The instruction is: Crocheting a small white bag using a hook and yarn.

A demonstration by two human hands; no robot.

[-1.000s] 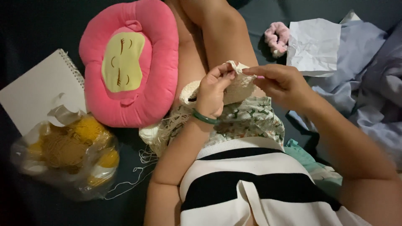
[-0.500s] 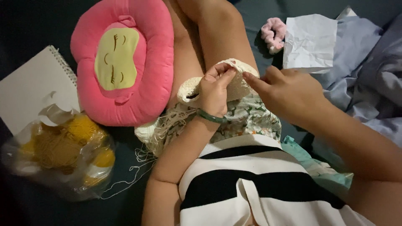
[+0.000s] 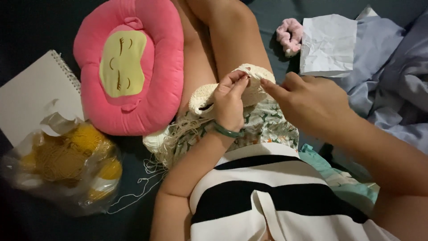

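The left hand (image 3: 229,100), a green bangle (image 3: 227,131) at its wrist, pinches the cream crocheted piece (image 3: 252,85) lying on the person's thigh, the right hand (image 3: 307,100) closing fingertips on its edge, loose cream yarn (image 3: 171,138) trailing toward the pink cushion (image 3: 129,62) and bagged yellow yarn (image 3: 67,160).

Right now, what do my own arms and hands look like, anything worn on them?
Both forearms are bare, with no sleeves in view. The left hand has a smooth green bangle round its wrist. The right hand shows no ring, watch or band. No gloves on either.
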